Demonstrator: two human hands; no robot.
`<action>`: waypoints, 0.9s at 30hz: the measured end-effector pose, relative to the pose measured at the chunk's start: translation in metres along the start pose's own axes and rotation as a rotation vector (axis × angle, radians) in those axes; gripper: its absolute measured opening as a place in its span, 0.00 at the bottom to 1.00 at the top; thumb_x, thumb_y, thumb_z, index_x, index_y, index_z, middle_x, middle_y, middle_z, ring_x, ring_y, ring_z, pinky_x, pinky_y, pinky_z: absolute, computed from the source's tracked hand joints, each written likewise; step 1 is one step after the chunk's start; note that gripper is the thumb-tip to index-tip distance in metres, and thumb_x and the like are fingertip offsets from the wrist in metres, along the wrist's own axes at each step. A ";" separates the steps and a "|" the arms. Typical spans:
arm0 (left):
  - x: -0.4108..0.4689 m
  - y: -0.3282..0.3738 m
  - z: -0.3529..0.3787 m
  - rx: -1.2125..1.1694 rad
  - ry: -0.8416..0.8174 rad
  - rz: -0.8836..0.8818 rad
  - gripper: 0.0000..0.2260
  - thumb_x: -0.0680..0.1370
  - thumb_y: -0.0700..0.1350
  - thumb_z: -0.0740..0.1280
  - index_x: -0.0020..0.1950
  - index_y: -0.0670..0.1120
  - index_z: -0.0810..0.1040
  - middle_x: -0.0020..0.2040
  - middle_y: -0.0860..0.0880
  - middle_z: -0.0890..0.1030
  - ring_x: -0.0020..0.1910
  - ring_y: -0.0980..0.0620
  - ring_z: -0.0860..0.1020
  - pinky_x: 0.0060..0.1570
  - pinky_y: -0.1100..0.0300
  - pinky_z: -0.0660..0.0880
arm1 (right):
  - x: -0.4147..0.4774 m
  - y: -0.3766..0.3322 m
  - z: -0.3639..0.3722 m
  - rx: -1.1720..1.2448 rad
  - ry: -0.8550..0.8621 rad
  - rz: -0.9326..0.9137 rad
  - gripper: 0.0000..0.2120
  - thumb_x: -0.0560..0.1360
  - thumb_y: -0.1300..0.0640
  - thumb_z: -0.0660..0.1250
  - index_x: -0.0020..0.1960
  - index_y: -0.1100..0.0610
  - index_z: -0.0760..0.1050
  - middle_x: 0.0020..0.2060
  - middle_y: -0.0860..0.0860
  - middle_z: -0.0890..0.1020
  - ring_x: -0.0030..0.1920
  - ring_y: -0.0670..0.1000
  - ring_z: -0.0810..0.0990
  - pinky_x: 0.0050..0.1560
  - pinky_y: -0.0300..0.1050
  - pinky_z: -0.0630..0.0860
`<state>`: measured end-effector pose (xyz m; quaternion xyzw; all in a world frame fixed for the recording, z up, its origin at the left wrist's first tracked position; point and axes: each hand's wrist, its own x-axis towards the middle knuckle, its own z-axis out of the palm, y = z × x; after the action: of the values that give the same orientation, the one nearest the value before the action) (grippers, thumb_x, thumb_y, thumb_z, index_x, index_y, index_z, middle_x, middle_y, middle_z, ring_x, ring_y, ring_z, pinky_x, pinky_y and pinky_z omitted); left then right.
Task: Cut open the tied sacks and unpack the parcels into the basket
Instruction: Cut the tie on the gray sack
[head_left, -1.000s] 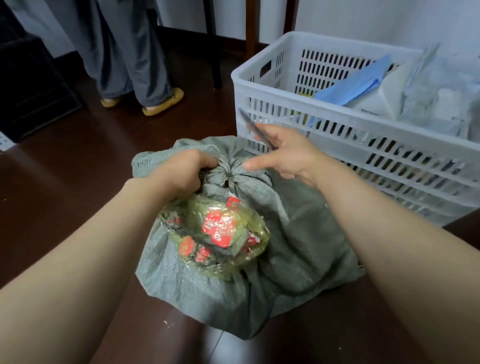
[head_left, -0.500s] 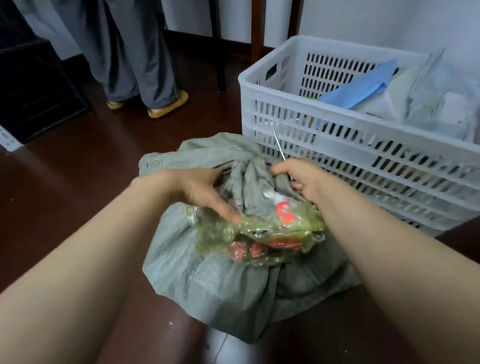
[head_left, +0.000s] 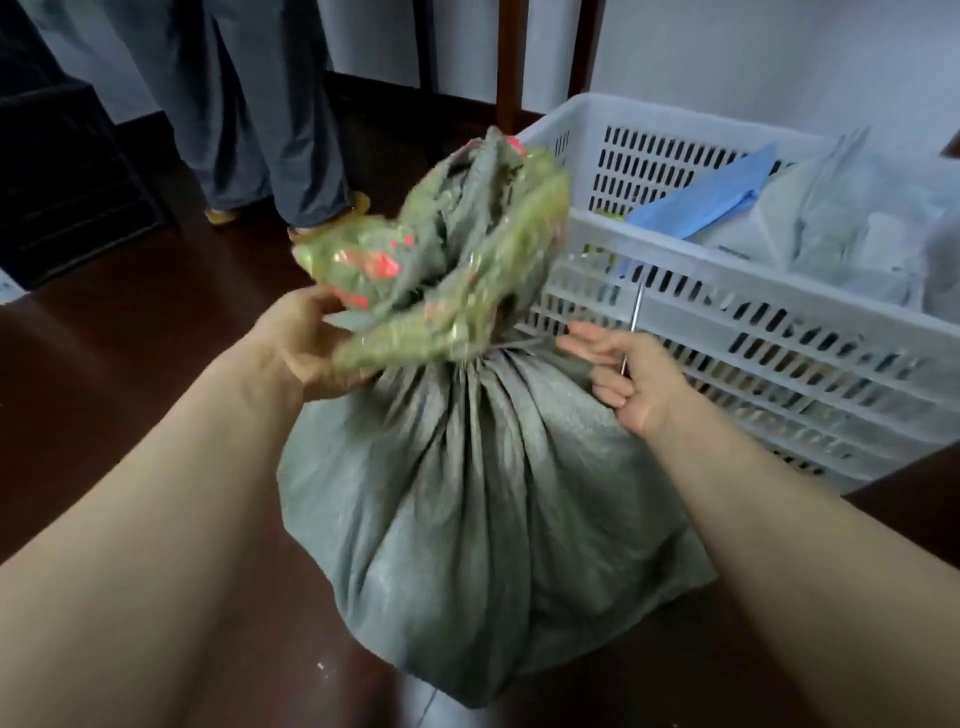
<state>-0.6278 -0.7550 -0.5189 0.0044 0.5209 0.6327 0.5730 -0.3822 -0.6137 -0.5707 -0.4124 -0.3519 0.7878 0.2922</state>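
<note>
Left hand (head_left: 306, 358) grips the bunched neck (head_left: 457, 249) of the grey sack (head_left: 478, 493), holding it upright. The neck is wrapped in clear tape with red print, too blurred to read. Right hand (head_left: 634, 384), just right of the tie, is closed round a thin metal blade (head_left: 636, 312), forefinger out. The sack sits on the floor (head_left: 130, 322) between both hands, with the white basket (head_left: 779, 322) beyond the right hand and a blue parcel (head_left: 711, 197) inside.
</note>
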 end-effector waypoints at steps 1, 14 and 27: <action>0.004 0.000 0.001 -0.306 -0.045 0.014 0.18 0.78 0.44 0.59 0.63 0.33 0.73 0.55 0.31 0.79 0.52 0.35 0.80 0.49 0.47 0.80 | 0.001 0.001 -0.001 0.010 0.016 -0.005 0.11 0.76 0.65 0.54 0.50 0.61 0.75 0.55 0.58 0.81 0.14 0.42 0.56 0.13 0.33 0.54; 0.034 -0.049 0.022 1.243 0.226 1.184 0.16 0.68 0.37 0.70 0.56 0.46 0.81 0.49 0.48 0.69 0.52 0.44 0.74 0.52 0.69 0.65 | -0.007 0.011 0.021 -0.479 0.055 -0.094 0.22 0.65 0.51 0.77 0.53 0.61 0.77 0.48 0.59 0.84 0.18 0.43 0.60 0.18 0.35 0.56; 0.059 -0.068 0.035 1.745 0.142 0.453 0.57 0.61 0.54 0.80 0.76 0.62 0.43 0.78 0.41 0.47 0.75 0.39 0.56 0.71 0.51 0.61 | -0.005 0.009 0.015 -0.136 -0.100 0.147 0.16 0.79 0.58 0.50 0.50 0.64 0.75 0.33 0.55 0.73 0.24 0.47 0.63 0.25 0.40 0.59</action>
<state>-0.5778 -0.7031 -0.5832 0.5007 0.8364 0.1092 0.1944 -0.3940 -0.6273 -0.5690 -0.4160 -0.3877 0.8010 0.1871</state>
